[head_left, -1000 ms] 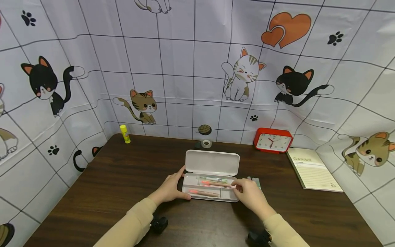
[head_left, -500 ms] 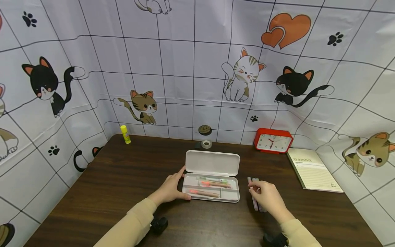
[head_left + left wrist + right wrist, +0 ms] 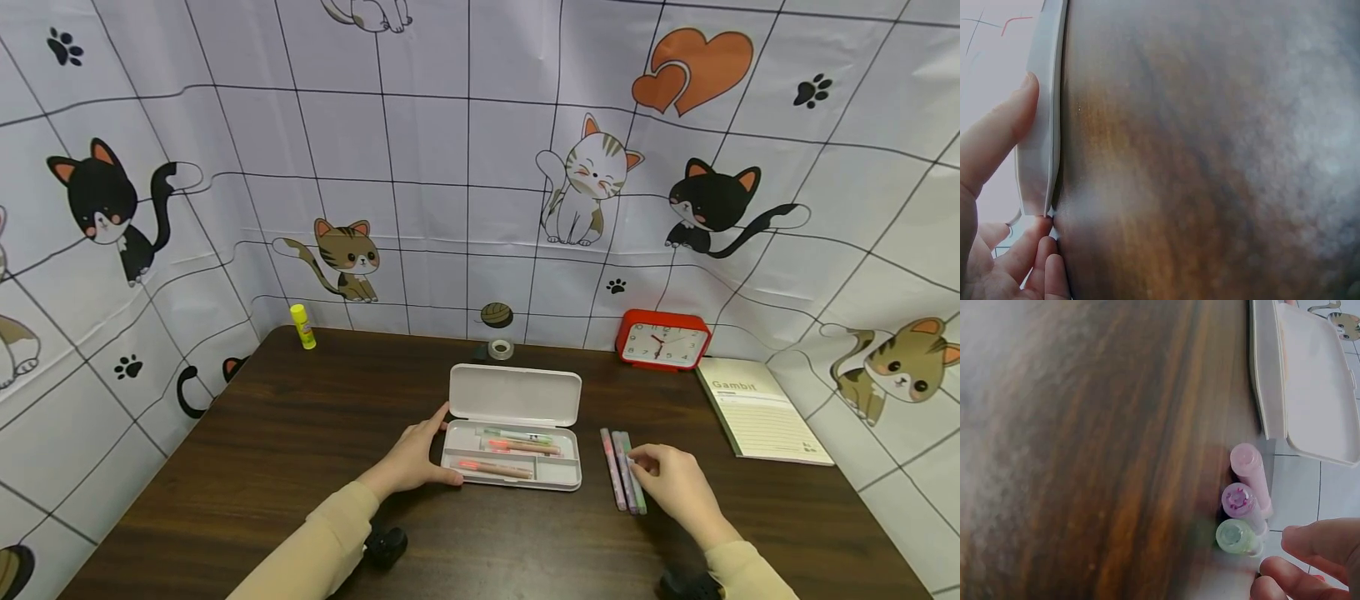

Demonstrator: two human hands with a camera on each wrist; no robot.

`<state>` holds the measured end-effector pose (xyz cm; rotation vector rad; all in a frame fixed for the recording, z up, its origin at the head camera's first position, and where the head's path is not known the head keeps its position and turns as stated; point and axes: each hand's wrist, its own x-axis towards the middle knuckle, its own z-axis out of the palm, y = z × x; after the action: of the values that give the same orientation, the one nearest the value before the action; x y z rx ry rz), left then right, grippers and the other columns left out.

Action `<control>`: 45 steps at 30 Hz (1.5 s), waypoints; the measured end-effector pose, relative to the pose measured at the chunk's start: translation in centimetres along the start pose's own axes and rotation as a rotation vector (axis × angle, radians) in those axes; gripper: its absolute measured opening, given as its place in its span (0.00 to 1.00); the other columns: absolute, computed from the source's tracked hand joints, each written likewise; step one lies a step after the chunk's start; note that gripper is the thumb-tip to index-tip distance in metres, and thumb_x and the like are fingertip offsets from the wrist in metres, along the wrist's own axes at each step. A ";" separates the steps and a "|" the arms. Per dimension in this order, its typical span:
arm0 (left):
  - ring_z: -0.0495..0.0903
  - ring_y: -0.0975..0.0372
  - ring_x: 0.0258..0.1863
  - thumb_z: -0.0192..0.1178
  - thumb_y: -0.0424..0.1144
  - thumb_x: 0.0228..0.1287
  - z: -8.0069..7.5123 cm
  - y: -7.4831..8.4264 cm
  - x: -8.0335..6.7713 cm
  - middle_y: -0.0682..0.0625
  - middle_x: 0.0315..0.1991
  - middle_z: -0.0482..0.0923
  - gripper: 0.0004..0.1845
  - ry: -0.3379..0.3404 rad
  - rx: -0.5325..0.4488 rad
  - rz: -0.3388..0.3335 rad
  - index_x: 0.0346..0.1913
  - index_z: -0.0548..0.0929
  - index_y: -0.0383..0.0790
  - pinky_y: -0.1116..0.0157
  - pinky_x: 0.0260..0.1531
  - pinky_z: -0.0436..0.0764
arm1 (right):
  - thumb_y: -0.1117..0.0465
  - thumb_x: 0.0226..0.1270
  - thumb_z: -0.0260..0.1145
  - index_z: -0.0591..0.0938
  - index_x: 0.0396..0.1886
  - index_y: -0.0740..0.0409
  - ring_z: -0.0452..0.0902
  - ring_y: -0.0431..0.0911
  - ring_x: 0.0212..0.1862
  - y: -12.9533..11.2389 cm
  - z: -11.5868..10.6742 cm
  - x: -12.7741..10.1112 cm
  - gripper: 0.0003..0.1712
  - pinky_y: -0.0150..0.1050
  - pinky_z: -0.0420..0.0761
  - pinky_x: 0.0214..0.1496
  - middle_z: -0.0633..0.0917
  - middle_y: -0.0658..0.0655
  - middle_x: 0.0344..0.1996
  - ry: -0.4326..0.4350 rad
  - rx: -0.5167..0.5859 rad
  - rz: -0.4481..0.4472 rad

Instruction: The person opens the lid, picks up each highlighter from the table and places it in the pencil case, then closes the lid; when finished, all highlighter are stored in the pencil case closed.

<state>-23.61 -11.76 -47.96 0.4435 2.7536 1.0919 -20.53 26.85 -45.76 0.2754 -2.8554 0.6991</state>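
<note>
A white pencil case [image 3: 558,477] lies with its lid raised in the middle of the table; several pens, orange-tipped and green, lie in its compartments. My left hand [image 3: 408,454] holds the case's left end, thumb against the front side and fingers round the end, as the left wrist view also shows. Right of the case a pink pen [image 3: 612,471], a purple pen [image 3: 626,475] and a green pen [image 3: 636,483] lie side by side. My right hand [image 3: 675,483] is beside the green pen, thumb and fingers apart in the right wrist view; contact cannot be made out.
Behind the case stands a tape roll [image 3: 500,349]. A red alarm clock [image 3: 663,340] and a notepad [image 3: 761,412] are at the back right, a yellow glue stick [image 3: 303,326] at the back left. A patterned sheet [image 3: 427,208] encloses the dark wooden table [image 3: 337,392].
My right hand has moved right, from the case's right compartment, past the pink and purple pens, to the green pen. The left hand has stayed on the case.
</note>
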 end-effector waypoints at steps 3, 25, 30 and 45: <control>0.61 0.42 0.64 0.77 0.52 0.40 0.0 0.0 0.0 0.42 0.62 0.69 0.62 -0.002 0.001 0.001 0.75 0.49 0.39 0.44 0.61 0.61 | 0.67 0.56 0.68 0.87 0.34 0.60 0.73 0.39 0.27 0.2 0.0 0.0 0.06 0.34 0.74 0.29 0.83 0.48 0.24 -0.005 0.001 0.003; 0.60 0.42 0.65 0.77 0.52 0.41 0.0 -0.1 0.1 0.42 0.63 0.69 0.62 -0.003 -0.008 -0.006 0.75 0.49 0.39 0.43 0.62 0.60 | 0.67 0.51 0.72 0.85 0.36 0.62 0.73 0.39 0.25 0.8 0.4 -0.4 0.11 0.36 0.74 0.28 0.81 0.49 0.23 -0.039 0.030 0.082; 0.60 0.43 0.65 0.77 0.51 0.41 0.0 0.0 0.1 0.42 0.63 0.69 0.62 -0.001 -0.009 -0.008 0.75 0.49 0.39 0.43 0.62 0.60 | 0.68 0.50 0.73 0.84 0.36 0.63 0.73 0.40 0.25 0.9 0.3 -0.5 0.11 0.37 0.73 0.27 0.81 0.50 0.23 -0.024 0.034 0.095; 0.61 0.43 0.64 0.77 0.52 0.40 0.0 0.0 0.0 0.42 0.62 0.69 0.62 -0.002 -0.002 -0.007 0.75 0.49 0.39 0.44 0.62 0.61 | 0.69 0.51 0.69 0.82 0.39 0.73 0.73 0.43 0.24 1.0 -0.1 -0.5 0.15 0.39 0.73 0.26 0.80 0.52 0.21 -0.040 -0.005 0.174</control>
<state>-23.65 -11.77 -47.95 0.4338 2.7505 1.0913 -20.20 27.81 -46.21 0.0403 -2.9441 0.7249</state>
